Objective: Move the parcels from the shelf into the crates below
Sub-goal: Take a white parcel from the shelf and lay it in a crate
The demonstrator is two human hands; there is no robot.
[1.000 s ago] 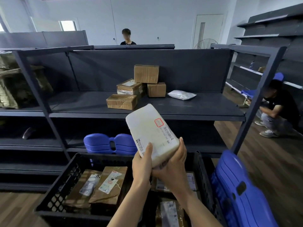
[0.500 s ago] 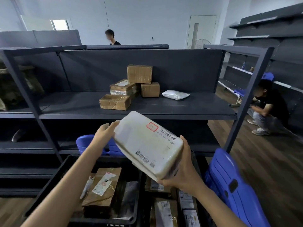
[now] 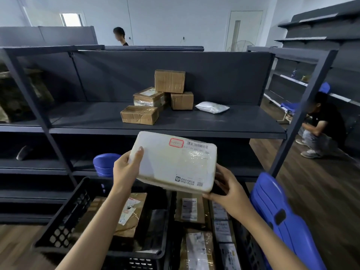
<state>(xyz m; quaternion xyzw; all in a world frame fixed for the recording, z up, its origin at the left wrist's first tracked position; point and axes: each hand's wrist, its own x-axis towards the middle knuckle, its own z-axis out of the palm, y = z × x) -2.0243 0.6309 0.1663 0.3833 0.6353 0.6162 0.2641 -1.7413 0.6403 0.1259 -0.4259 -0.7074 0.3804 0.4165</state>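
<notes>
Left crate (image 3: 64,217) below, brown parcels (image 3: 128,215) lie inside. My left hand (image 3: 124,170) now grips left edge of white parcel (image 3: 175,162), thumb on top, other fingers hidden behind; half second ago it only reached toward that corner. Parcel less tilted than before, label faces me, held in air above crates, in front of shelf (image 3: 194,130) edge. My right hand (image 3: 228,188) holds lower right corner as before, fingers curled at its side.

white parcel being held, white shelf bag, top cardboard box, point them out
white parcel (image 3: 171,162): head view, middle of its top face
white bag (image 3: 212,107): head view, its middle
top cardboard box (image 3: 169,81): head view, front face
</notes>
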